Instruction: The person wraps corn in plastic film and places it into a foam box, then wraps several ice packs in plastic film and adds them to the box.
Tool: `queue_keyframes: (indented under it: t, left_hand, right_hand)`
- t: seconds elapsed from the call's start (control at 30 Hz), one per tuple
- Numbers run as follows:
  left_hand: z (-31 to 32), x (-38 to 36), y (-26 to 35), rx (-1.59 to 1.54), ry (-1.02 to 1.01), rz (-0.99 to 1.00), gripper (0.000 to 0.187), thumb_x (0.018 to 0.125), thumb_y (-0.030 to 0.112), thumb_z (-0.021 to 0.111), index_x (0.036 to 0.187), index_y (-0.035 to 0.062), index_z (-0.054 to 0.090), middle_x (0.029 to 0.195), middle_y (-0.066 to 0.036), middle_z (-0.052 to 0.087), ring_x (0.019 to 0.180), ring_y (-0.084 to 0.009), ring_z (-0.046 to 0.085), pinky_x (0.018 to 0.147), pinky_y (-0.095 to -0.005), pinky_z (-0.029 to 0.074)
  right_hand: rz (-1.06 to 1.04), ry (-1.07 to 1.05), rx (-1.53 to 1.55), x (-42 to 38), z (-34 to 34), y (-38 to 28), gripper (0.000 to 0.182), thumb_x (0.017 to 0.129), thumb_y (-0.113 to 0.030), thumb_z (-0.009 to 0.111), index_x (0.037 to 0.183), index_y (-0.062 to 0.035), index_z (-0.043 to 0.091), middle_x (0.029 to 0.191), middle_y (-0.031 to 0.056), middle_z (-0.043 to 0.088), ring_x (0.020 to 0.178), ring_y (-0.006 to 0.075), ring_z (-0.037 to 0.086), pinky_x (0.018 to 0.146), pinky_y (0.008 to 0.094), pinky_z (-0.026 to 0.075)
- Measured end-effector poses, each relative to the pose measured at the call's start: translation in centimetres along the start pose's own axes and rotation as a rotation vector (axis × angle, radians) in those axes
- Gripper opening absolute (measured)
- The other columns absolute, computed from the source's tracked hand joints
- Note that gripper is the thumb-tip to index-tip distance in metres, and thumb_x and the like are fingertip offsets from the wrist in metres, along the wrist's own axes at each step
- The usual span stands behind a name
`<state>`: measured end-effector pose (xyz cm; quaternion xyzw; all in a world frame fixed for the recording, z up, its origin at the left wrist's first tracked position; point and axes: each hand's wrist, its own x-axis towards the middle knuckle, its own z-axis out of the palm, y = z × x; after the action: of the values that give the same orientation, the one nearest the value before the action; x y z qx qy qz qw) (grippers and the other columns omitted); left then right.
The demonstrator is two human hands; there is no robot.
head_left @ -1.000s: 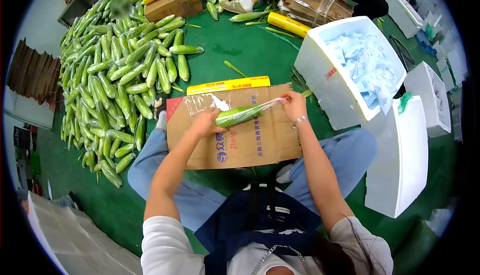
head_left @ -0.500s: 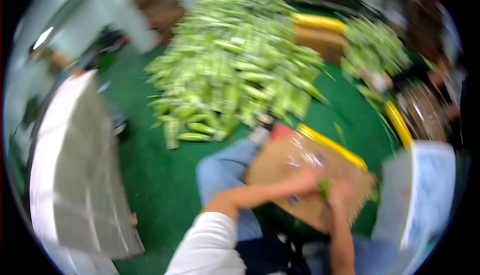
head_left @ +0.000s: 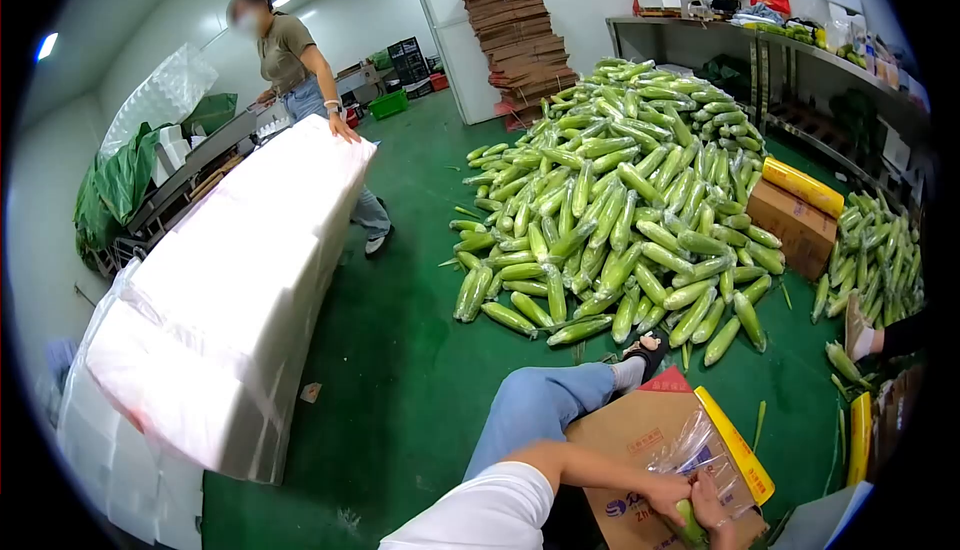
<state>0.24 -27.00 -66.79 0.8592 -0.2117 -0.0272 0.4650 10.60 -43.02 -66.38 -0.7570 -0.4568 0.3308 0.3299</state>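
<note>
From the head view, I see the left hand clamped on a green corn cob, with the right hand pressed to its other side — partly hidden, so I cannot tell how firmly it grips. The cob is over the near part of the cardboard, which seems laid by the bent knee as a work surface. The yellow box lies along its edge, probably for easy reach, with clear film beside it. A co-worker rests a hand on the white block, perhaps to steady it.

A second ago the hands were apart, the right drawing film from the cob's end; now they meet — and the view has swung left, bringing in the co-worker.
</note>
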Motion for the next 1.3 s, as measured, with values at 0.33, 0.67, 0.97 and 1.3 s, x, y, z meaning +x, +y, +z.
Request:
queue_keyframes:
  t: [0.33,0.67,0.97,1.3]
  left_hand:
    - [-2.0,-11.7,5.6,-0.665,-1.237,-0.851,0.078,0.089,0.066,0.027,0.080,-0.0050,0.056,0.057,-0.017,0.053,0.044,-0.0248,0.051,0.043,-0.0374,0.047]
    - [-4.9,-17.9,15.4,-0.837,-0.575,-1.070,0.071,0.078,0.076,0.045,0.107,0.0112,0.053,0.056,-0.009,0.048,0.040,-0.0172,0.051,0.036,-0.0293,0.042]
    - [-9.5,-18.5,20.7,-0.777,-0.137,-0.914,0.062,0.083,0.062,0.055,0.078,0.0009,0.065,0.051,-0.006,0.053,0.040,-0.0115,0.052,0.033,-0.0229,0.039]
    - [-9.5,-18.5,18.7,-0.393,0.371,-0.594,0.027,0.085,0.024,0.066,0.086,-0.0030,0.071,0.076,-0.005,0.067,0.068,-0.0087,0.056,0.063,-0.0242,0.046]
  right_hand:
    - [0.140,0.296,-0.384,-3.6,7.2,-7.1,0.077,0.080,-0.032,0.057,0.141,0.0032,0.026,0.149,0.0199,0.021,0.138,0.0379,0.017,0.110,0.0517,0.011]
    - [0.069,0.396,-0.307,-3.2,7.7,-5.1,0.062,0.080,-0.025,0.058,0.131,0.0030,0.039,0.146,0.0214,0.026,0.138,0.0368,0.018,0.110,0.0501,0.011]
    - [0.295,0.099,0.737,-5.1,5.2,-14.5,0.038,0.096,-0.027,0.049,0.089,0.0066,0.064,0.089,0.0137,0.068,0.077,0.0224,0.066,0.068,0.0292,0.054]
    - [0.537,0.369,0.481,-12.2,8.8,-18.9,0.036,0.088,-0.035,0.058,0.093,-0.0015,0.070,0.078,0.0045,0.066,0.070,0.0122,0.056,0.065,0.0274,0.046]
